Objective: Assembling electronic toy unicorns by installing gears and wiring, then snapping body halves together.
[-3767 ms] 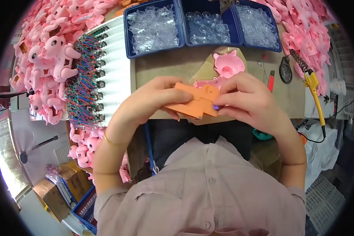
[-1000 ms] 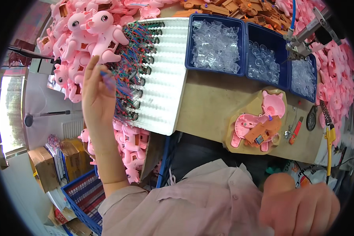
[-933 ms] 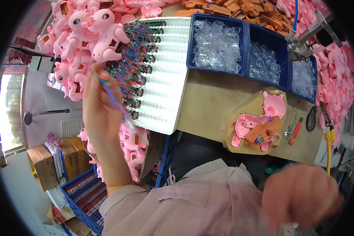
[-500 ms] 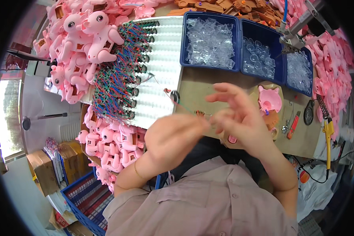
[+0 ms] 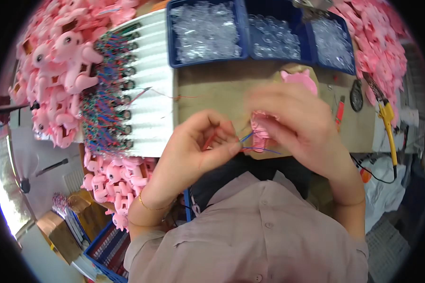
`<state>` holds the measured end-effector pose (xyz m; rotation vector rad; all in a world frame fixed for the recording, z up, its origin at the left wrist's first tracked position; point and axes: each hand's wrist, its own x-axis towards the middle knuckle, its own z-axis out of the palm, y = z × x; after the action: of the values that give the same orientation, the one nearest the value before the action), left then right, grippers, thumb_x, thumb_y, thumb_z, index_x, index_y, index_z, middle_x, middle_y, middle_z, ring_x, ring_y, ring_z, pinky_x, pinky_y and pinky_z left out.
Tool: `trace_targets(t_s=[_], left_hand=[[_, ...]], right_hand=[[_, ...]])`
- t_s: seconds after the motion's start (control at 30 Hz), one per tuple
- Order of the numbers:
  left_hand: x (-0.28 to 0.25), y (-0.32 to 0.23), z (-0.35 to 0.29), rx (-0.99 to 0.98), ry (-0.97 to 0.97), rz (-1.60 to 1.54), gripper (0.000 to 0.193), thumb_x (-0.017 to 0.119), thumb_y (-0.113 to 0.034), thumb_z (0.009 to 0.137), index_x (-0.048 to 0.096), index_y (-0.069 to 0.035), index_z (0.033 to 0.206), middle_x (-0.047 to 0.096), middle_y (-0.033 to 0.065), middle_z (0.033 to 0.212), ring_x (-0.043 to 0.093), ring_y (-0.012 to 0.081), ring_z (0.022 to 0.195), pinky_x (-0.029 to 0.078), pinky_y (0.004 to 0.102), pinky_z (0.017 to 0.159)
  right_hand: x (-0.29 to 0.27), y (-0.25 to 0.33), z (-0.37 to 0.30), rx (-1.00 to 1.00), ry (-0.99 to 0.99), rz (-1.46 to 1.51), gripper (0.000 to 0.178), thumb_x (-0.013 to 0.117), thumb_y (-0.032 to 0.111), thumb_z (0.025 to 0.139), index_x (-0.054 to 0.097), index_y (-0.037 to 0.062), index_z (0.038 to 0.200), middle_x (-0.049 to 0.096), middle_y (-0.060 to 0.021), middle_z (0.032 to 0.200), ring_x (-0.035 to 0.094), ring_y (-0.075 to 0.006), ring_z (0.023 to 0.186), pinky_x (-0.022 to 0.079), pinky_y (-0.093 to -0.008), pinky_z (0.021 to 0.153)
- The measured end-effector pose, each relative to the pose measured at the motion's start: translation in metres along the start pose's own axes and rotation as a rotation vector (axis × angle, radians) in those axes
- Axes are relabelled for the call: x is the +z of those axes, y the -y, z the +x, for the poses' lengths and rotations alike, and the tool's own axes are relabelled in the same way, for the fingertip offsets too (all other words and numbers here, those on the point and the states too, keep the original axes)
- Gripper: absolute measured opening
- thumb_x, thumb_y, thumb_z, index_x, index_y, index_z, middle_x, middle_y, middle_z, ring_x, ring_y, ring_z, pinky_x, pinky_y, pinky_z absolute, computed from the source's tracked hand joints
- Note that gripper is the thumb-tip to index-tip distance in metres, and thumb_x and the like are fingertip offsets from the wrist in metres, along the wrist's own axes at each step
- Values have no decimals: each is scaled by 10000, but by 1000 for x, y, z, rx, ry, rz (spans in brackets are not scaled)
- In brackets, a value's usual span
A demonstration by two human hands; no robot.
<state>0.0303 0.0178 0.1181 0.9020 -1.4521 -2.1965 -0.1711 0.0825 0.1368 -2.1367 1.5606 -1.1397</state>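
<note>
My left hand is closed, thumb against forefinger, in a pinch on thin blue and red wires. One blue strand runs from its fingertips to the right, past a shiny pink plastic part. Over that part hovers my right hand, its fingers curled and smeared by motion; whether they touch the part or a wire is unclear. Farther back, partly behind the right hand, lies a pink animal-shaped shell. A thin red wire stretches from the white ridged tray onto the table.
Left of my hands, the white ridged tray carries bundled wires with round black parts. Blue bins of clear plastic pieces stand at the back. Pink toy animals pile up at left. A red cutter and yellow-handled soldering iron are right.
The view has shifted, so the table sits farther left and higher. My hands, overlapping before, are now apart. The wires at my left fingertips show clearly, and my right hand has moved over the pink part.
</note>
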Motion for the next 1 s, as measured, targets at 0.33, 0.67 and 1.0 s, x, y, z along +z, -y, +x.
trace_targets(t_s=[0.33,0.67,1.0], left_hand=[[45,31,13,143,-269,-339,331,596,4,867,476,-30,1173,609,54,979,561,101,888,443,230,774],[59,37,16,360,-335,-152,354,614,64,833,499,-19,1157,618,90,1006,604,143,932,484,261,830],[51,25,21,686,-337,781,272,682,54,720,671,-44,973,665,96,882,621,237,786,483,295,685]], right_hand=[[-16,25,-54,598,-34,345,188,655,-9,813,612,-41,994,632,-95,821,579,-114,666,455,-223,609],[-7,11,-37,493,-401,315,267,664,-24,797,564,-16,1045,570,-42,911,548,-70,763,440,-209,682],[-26,2,-24,357,-57,238,134,663,-22,786,664,23,912,617,-32,808,593,-99,725,450,-202,617]])
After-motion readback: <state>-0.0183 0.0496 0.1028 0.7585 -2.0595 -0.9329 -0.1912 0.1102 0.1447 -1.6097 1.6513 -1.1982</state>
